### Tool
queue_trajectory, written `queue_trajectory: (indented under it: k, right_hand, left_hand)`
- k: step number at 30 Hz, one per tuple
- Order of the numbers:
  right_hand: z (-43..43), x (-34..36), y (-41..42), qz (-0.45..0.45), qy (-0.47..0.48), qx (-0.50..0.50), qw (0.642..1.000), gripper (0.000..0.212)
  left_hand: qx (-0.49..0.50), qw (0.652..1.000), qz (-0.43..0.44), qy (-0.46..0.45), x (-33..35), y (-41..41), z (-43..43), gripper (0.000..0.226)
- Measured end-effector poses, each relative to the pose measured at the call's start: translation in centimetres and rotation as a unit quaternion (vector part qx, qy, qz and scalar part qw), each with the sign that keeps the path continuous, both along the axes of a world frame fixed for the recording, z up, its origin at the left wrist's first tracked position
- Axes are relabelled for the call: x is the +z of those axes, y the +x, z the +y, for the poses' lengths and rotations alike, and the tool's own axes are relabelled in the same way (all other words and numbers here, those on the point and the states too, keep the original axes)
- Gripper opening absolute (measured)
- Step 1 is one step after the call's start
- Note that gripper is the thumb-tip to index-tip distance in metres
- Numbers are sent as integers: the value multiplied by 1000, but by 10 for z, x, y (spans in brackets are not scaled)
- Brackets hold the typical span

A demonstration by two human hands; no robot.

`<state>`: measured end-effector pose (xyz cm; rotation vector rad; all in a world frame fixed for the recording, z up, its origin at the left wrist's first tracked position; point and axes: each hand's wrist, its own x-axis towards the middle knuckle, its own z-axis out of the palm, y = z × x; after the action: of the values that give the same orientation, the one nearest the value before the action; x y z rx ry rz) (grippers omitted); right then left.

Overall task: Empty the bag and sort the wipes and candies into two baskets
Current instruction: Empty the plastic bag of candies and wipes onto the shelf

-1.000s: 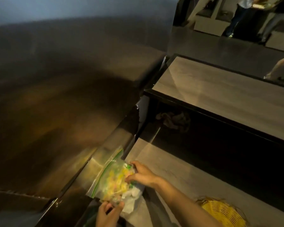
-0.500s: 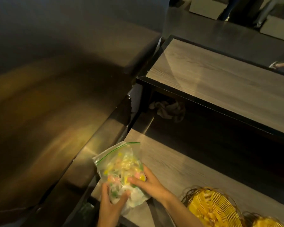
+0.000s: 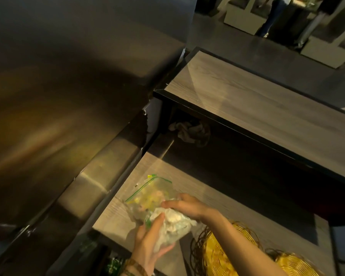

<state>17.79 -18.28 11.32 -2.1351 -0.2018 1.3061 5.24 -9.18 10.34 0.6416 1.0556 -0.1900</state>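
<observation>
A clear zip bag (image 3: pixel 147 198) with a green seal line holds coloured candies at its upper end and white wipes (image 3: pixel 173 222) at its lower end. It is held just above the left part of the low wooden table (image 3: pixel 217 198). My left hand (image 3: pixel 149 240) grips the bag's lower end from below. My right hand (image 3: pixel 187 207) holds the bag from the right, fingers on the wipes. Two yellow wire baskets, one (image 3: pixel 223 255) under my right forearm and another (image 3: pixel 295 263) at the bottom right, stand on the table.
A dark, shiny counter (image 3: pixel 58 126) rises along the left. Behind the low table stands a higher wooden table (image 3: pixel 267 108) with a black rim. A crumpled cloth (image 3: pixel 189 132) lies in the dark gap beneath it. People stand far back (image 3: pixel 273 16).
The bag has moved right from the dark counter's edge to over the low table, both hands with it. The view has shifted, so the baskets show more.
</observation>
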Motion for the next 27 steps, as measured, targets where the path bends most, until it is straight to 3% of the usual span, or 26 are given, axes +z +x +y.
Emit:
queue_trajectory:
  k: [2, 4, 7, 11, 14, 18, 23, 27]
  right_hand:
    - [1, 8, 9, 15, -43, 32, 998, 50]
    - [3, 14, 17, 49, -74, 59, 994, 55]
    - [6, 23, 26, 101, -101, 72, 987, 51]
    - [10, 30, 32, 122, -129, 88, 980, 53]
    - [14, 41, 35, 144, -128, 91, 977, 42]
    - [17, 55, 44, 132, -167, 126, 969, 58]
    - [17, 74, 52, 116, -193, 133, 965, 45]
    - [12, 79, 57, 76, -229, 159, 957, 68]
  left_hand:
    - [-17, 998, 9, -61, 7, 1, -1, 27]
    - [-3, 995, 0, -104, 14, 3, -5, 22]
    - [23, 991, -2, -129, 23, 4, -9, 15]
    - [47, 987, -2, -156, 33, 5, -10, 37]
    - [47, 986, -15, -159, 46, 7, -11, 31]
    - [58, 982, -25, -176, 59, 14, -16, 34]
    - [62, 976, -61, -197, 77, 19, -23, 21]
    - [71, 977, -50, -194, 85, 25, -28, 16]
